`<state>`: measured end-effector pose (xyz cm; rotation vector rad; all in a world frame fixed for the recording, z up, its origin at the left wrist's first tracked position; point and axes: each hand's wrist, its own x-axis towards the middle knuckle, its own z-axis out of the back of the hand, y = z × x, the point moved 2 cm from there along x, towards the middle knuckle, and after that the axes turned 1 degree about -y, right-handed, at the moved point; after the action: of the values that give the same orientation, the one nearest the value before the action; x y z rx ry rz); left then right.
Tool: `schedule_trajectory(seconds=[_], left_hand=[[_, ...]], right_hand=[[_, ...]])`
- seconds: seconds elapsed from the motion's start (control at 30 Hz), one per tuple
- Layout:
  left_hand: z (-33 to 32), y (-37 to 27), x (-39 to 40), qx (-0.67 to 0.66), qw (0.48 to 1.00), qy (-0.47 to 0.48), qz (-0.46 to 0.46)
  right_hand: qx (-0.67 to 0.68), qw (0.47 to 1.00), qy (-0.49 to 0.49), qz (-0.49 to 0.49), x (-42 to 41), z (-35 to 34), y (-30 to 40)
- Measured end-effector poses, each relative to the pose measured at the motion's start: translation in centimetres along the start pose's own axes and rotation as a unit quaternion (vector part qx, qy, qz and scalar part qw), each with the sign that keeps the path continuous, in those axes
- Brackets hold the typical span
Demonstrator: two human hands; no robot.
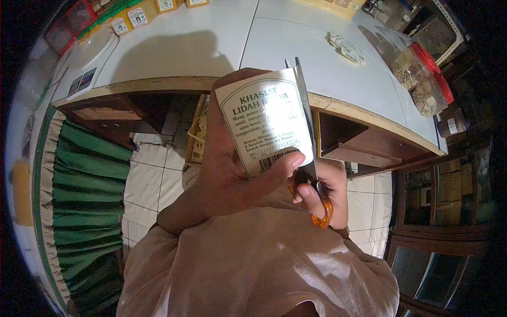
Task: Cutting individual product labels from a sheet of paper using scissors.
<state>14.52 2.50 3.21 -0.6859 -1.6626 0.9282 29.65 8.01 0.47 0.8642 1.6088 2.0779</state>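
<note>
My left hand (253,174) holds a printed label (265,119) by its lower part, thumb on the front near the barcode. The label is white with green borders and bears writing, and light glares off its middle. In my right hand (330,186) is a pair of scissors (311,126) with orange handles. My fingers are around the handles, and the blades point away from me along the label's right edge. The blade tips stand a little apart beyond the label's top corner. Whether the blades touch the label's edge, I cannot tell.
The white-topped table (190,55) lies ahead, a small stack of labels (348,48) on it. At left are a digital scale (85,59) and labelled yellow packages (142,14). Clear jars with red lids (429,59) are at right. A green curtain (89,178) hangs below left.
</note>
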Motion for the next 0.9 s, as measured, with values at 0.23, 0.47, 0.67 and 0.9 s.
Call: schedule_trajectory(seconds=[0.23,0.47,0.67,0.9], left_hand=[[0.17,0.00,0.17,0.006,0.999,0.021,-0.036],[0.05,0.20,0.14,0.004,0.999,0.013,-0.039],[0.14,0.01,0.21,-0.018,0.998,0.029,-0.043],[0.07,-0.35,0.03,-0.022,0.998,-0.031,0.046]], right_hand=[[0.015,1.000,-0.020,-0.015,-0.16,-0.10,-0.27],[0.006,1.000,-0.024,-0.019,-0.16,-0.11,-0.35],[0.017,0.999,-0.027,-0.021,-0.05,-0.18,-0.07],[-0.003,0.999,-0.036,-0.013,0.23,-0.08,-0.17]])
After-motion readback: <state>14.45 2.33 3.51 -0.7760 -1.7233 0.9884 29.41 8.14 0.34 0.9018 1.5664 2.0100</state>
